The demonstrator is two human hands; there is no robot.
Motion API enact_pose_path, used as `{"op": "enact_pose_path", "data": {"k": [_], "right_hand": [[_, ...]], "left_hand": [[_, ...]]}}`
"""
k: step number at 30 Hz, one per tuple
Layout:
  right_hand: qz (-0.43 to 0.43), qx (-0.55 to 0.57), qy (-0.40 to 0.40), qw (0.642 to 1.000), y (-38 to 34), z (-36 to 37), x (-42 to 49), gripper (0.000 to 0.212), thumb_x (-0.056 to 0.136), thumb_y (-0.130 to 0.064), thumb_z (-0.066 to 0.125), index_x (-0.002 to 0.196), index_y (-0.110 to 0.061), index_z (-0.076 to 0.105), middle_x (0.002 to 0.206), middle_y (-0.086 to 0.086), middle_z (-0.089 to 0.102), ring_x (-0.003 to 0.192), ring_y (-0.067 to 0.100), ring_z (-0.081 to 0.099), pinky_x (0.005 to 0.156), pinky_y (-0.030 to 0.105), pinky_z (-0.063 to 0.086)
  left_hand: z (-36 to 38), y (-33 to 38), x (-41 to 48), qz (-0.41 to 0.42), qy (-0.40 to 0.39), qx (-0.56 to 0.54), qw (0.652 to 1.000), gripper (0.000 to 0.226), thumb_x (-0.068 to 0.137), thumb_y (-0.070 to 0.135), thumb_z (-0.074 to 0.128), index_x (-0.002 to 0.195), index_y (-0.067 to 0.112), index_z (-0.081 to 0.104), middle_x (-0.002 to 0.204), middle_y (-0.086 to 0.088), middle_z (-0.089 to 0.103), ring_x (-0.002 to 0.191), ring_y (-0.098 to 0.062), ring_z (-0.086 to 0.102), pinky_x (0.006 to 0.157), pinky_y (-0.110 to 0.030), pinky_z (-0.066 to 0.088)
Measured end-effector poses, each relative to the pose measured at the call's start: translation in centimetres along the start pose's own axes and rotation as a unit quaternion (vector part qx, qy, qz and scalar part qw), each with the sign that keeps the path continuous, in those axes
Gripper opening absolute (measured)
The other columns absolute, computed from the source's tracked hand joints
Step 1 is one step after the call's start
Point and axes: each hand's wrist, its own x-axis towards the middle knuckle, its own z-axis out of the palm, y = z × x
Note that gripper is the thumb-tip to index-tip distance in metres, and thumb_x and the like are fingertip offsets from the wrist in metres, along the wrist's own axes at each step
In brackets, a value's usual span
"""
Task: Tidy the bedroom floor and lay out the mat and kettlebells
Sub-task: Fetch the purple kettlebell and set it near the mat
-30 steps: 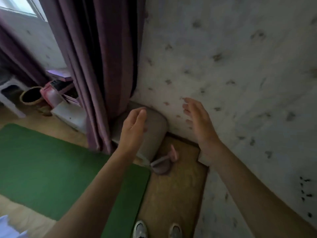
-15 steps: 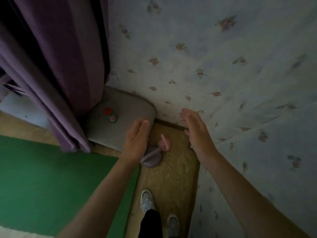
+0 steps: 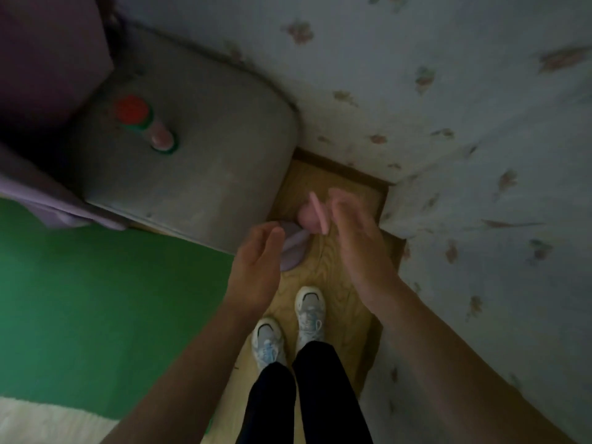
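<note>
- Your left hand (image 3: pixel 256 264) hangs over the wooden floor (image 3: pixel 330 277), fingers straight and close together, palm turned inward. It holds nothing.
- Your right hand (image 3: pixel 358 245) is opposite it, also flat and loose with nothing in it. It is blurred, so you cannot tell whether its fingertips touch anything.
- The pink kettlebell (image 3: pixel 307 217) sits on the floor in the corner, between your two hands and just beside your right fingertips.
- The purple kettlebell (image 3: pixel 294 257) lies touching the pink one, on the side nearer you. Your left fingers partly cover it.
- Both weights are wedged between the grey stool (image 3: pixel 205 174) and the flowered wall (image 3: pixel 448 107).
- The green mat (image 3: pixel 112 299) lies flat on your left, its edge reaching the foot of the stool.
- A bottle (image 3: pixel 144 123) with a red cap stands upright on the stool, near the purple curtain (image 3: pixel 48 59).
- Your white shoes (image 3: pixel 310 310) are on the floor just short of the weights.
</note>
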Motion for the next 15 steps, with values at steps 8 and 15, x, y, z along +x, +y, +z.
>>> {"op": "enact_pose_path", "data": {"k": [8,15], "right_hand": [[0.009,-0.031,-0.024,0.999,11.5,3.5,11.0,0.036,0.101,-0.05,0.038,0.111,-0.023,0.059,0.156,-0.002,0.038,0.145,0.008,0.032,0.116,0.04,0.034],[-0.004,-0.084,-0.038,0.996,18.2,6.4,16.2,0.056,0.099,-0.044,0.038,0.143,-0.009,0.047,0.158,0.02,0.03,0.14,0.013,0.039,0.112,0.032,0.036]], "left_hand": [[3.7,-10.2,9.0,-0.024,0.026,0.039,0.999,0.047,0.085,0.051,0.043,0.109,0.016,0.065,0.089,0.004,0.061,0.086,-0.014,0.056,0.078,-0.033,0.043],[4.9,-17.1,13.7,-0.04,0.047,0.086,0.994,0.032,0.099,0.036,0.048,0.118,0.015,0.063,0.107,0.003,0.063,0.103,-0.016,0.057,0.084,-0.028,0.04]]}}
